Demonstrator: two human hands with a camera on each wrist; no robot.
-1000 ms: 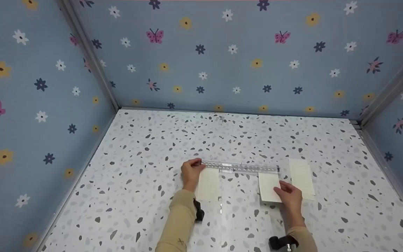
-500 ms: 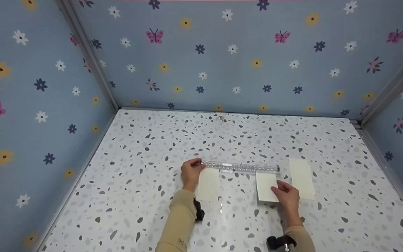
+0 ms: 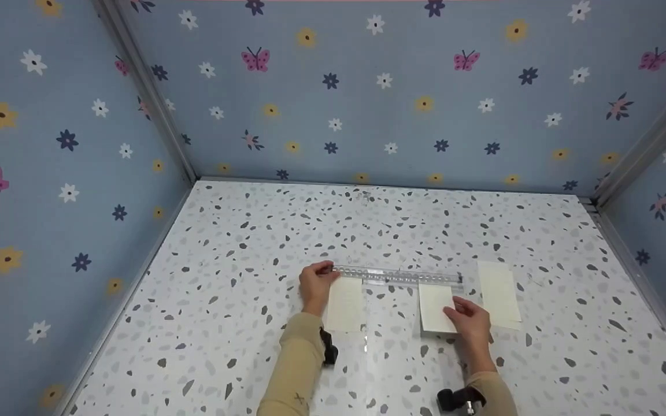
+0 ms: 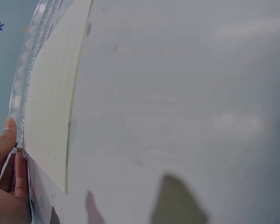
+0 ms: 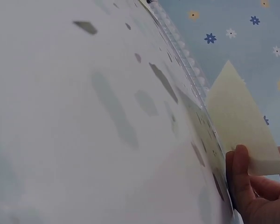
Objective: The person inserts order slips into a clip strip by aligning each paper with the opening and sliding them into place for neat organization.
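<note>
A clear plastic loose-leaf binder (image 3: 391, 277) lies mid-table in the head view, its row of clear rings running left to right. My left hand (image 3: 315, 288) pinches the left end of the ring strip between thumb and fingers, as the left wrist view shows too. Just below that end, a cream paper sheet (image 3: 344, 306) with its top edge at the rings lies flat. My right hand (image 3: 472, 325) pinches the right side of a second cream sheet (image 3: 436, 309). In the right wrist view this sheet is tilted up off the table, close to the rings.
To the right of my right hand lie several overlapping cream sheets (image 3: 499, 293). Blue panels (image 3: 367, 115) with flowers and butterflies wall in the back and sides of the speckled table (image 3: 240, 242). Each wrist wears a black camera mount (image 3: 328, 349).
My right hand has slid a little to the left with its sheet, along below the rings. My left hand, the binder and the other sheets stay where they were.
</note>
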